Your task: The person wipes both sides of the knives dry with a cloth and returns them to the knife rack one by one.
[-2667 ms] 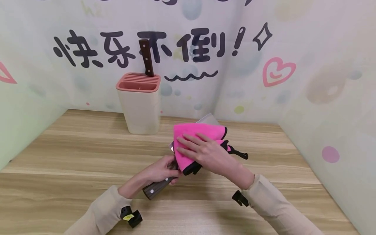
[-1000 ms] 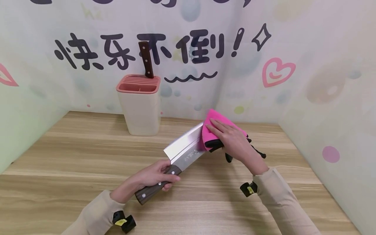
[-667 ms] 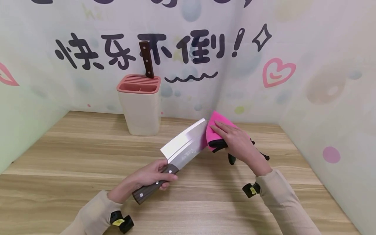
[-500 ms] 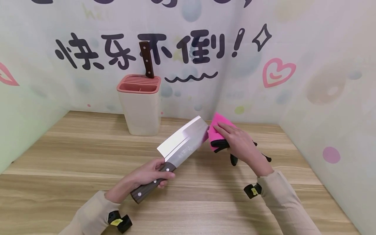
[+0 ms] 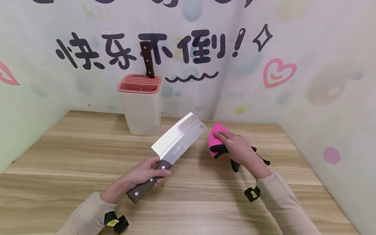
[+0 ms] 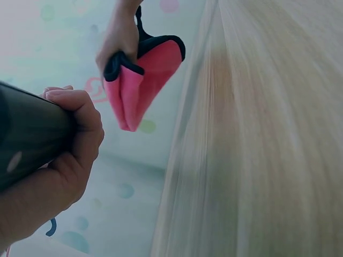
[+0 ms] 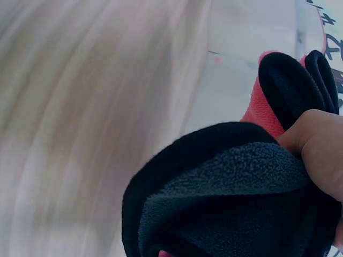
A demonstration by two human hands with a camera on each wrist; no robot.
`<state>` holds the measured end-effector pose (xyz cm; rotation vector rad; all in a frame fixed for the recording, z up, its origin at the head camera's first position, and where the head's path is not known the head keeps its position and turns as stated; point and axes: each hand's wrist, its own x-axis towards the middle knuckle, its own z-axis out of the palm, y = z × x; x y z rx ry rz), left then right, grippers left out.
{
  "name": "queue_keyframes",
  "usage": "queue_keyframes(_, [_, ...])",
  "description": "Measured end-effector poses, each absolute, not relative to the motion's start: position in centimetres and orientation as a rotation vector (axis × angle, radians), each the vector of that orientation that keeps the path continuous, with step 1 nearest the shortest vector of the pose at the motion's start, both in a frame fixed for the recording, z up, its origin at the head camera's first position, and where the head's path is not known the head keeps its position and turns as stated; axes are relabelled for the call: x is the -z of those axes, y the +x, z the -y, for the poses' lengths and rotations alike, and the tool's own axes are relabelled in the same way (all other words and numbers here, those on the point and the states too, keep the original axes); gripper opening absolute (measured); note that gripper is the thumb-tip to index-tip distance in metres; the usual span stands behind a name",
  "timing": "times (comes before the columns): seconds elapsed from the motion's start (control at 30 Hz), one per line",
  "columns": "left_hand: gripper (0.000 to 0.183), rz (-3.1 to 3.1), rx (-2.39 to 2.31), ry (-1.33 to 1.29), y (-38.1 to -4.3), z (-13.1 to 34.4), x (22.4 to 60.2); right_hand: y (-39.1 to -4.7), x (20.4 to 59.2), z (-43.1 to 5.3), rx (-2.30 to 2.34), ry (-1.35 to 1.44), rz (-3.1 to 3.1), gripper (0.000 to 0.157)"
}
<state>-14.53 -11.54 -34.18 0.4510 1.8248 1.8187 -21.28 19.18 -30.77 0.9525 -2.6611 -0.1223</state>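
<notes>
My left hand [image 5: 145, 172] grips the dark wooden handle [image 5: 142, 188] of a cleaver. Its broad shiny blade [image 5: 179, 135] points up and away to the right, with a small hole near the far corner. In the left wrist view the fingers [image 6: 80, 115] curl around the handle. To the right of the blade, my right hand [image 5: 238, 148] holds a folded pink cloth [image 5: 215, 138] with black edging, a gap separating it from the cleaver. The right wrist view shows the thumb [image 7: 319, 144] pressing the cloth's dark underside [image 7: 230, 176].
A white knife block [image 5: 141, 114] with a pink slotted top stands at the back left of the wooden table [image 5: 205, 209]. One knife's brown handle [image 5: 147, 59] sticks up from it. A printed curtain [image 5: 241, 91] closes off the back.
The cloth was over the blade, then slid toward its far end and came off to the right. The cleaver has shifted left with my left hand, and its whole blade now shows.
</notes>
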Motion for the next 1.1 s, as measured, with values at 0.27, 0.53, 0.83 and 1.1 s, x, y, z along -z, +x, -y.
queue_keyframes(0.27, [0.039,-1.824,-1.806,0.467,-14.4,11.5,34.0,-21.3,32.1,-18.4,0.193,0.993,2.705,0.068])
queue_keyframes(0.53, [0.041,-1.816,-1.813,0.479,-14.5,11.3,33.9,-21.3,33.0,-17.9,0.225,1.031,2.728,0.065])
queue_keyframes(0.83, [0.037,-1.799,-1.815,0.484,-14.6,11.1,33.8,-21.1,33.8,-17.5,0.143,1.084,2.749,0.059])
queue_keyframes(1.1, [0.043,-1.782,-1.809,0.500,-14.7,11.1,33.9,-21.0,34.2,-17.1,0.139,1.145,2.734,0.049])
